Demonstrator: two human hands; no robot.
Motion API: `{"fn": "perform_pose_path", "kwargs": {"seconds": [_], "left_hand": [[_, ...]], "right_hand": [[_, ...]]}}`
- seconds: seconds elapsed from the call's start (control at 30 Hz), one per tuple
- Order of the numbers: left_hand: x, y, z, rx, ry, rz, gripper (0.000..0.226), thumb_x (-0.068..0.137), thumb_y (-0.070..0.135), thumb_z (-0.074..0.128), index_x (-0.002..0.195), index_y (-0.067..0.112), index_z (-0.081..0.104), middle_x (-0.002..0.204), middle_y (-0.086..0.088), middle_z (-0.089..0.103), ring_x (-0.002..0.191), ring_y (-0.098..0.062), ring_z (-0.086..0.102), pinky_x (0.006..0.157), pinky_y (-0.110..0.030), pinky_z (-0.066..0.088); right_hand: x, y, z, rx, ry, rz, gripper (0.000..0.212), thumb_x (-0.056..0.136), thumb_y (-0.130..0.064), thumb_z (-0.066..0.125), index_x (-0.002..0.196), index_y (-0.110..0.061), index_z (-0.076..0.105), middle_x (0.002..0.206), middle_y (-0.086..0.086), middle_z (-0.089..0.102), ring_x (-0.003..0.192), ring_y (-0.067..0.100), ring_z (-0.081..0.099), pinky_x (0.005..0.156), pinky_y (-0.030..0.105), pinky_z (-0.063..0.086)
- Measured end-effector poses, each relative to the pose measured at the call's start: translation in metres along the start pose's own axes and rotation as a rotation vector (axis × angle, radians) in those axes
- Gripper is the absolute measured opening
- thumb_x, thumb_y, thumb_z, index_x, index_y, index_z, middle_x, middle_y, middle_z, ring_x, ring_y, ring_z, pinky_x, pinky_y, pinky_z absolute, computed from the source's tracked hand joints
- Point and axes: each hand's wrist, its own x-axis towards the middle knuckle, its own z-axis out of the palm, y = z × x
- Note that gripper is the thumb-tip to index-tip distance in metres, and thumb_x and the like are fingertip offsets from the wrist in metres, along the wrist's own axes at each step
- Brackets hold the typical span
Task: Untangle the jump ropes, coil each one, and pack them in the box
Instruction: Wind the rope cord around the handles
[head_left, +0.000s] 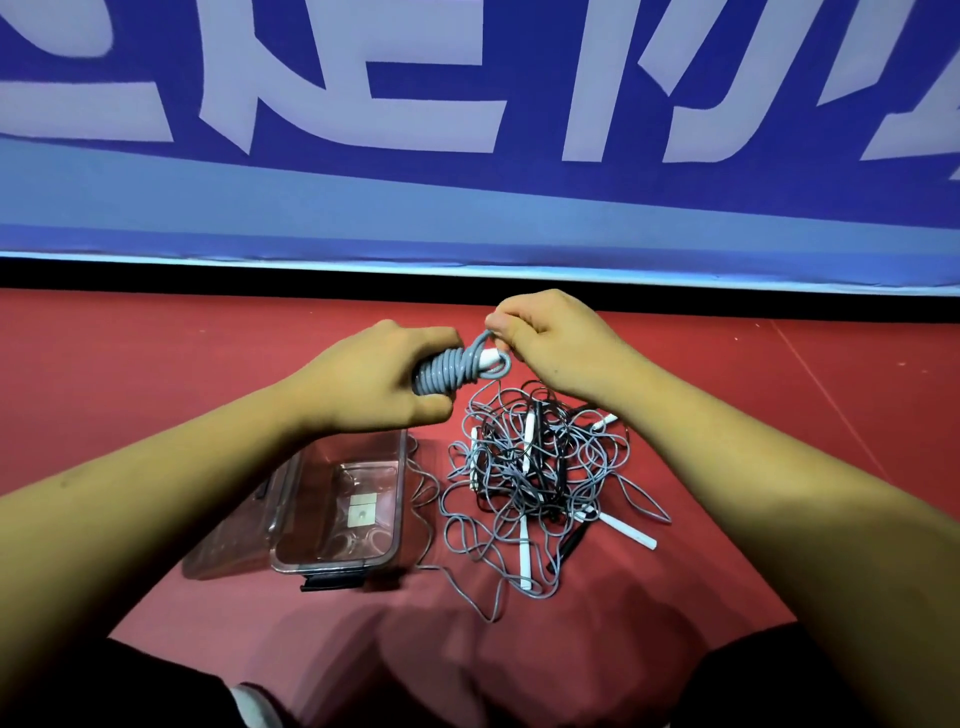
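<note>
Coiled rope (447, 371): grey cord wound in tight turns, held up over the floor (156, 364) between both hands, just beyond the box and the pile.
Left grip (379, 379): fingers curled round the bundle of turns, clamping them together.
Right grip (561, 348): pinches the last loop of cord beside the white handle (488, 357) that pokes out of the coil.
Feel: probably light. The cord looks thin, pliant and springy, likely slick-coated, so the turns may loosen unless the end is tucked.
Where to hold: across the middle of the turns, not by the handle tip.
Pile (535, 467): tangled grey and black cords on the floor, right of the box. The stiff handles look like the easiest pick-up points.
Box (402, 467): clear, open, on the floor. One grey strand lies along its right wall.
</note>
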Motion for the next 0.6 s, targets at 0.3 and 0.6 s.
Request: {"fn": "perform_pose_path", "kwargs": {"seconds": [0.3, 0.6], "left_hand": [[0.003, 0.015, 0.007, -0.986, 0.118, -0.205, 0.034, 0.071, 0.04, 0.076, 0.096, 0.023, 0.061, 0.06, -0.011, 0.044, 0.045, -0.017, 0.039, 0.047, -0.028, 0.032], [0.009, 0.024, 0.012, -1.399, 0.119, -0.317, 0.02, 0.097, 0.04, 0.047, 0.105, 0.021, 0.046, 0.068, -0.012, 0.048, 0.044, -0.018, 0.044, 0.045, -0.022, 0.032]], "right_hand": [[0.004, -0.005, 0.012, 0.442, -0.081, 0.149, 0.044, 0.104, -0.022, 0.042, 0.061, -0.015, 0.041, 0.051, 0.004, 0.031, 0.045, 0.011, 0.024, 0.047, 0.023, 0.018], [0.003, -0.002, 0.014, 0.548, 0.069, 0.177, 0.028, 0.103, -0.018, 0.044, 0.076, -0.014, 0.038, 0.052, 0.006, 0.038, 0.038, 0.013, 0.031, 0.043, 0.023, 0.026]]}}
